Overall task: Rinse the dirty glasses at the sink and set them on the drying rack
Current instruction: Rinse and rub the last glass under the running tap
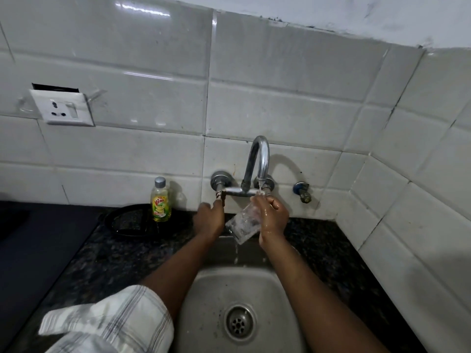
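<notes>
One glass (244, 223) tilts under the tap (258, 164), gripped by right hand (273, 217).

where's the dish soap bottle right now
In the head view the dish soap bottle stands upright on the counter against the tiled wall, left of the tap and the left hand.

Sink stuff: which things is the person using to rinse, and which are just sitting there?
In use: glass in right hand; left hand at tap handle; running tap; sink.

Just sitting: soap bottle, wall socket, spare valve.
</notes>
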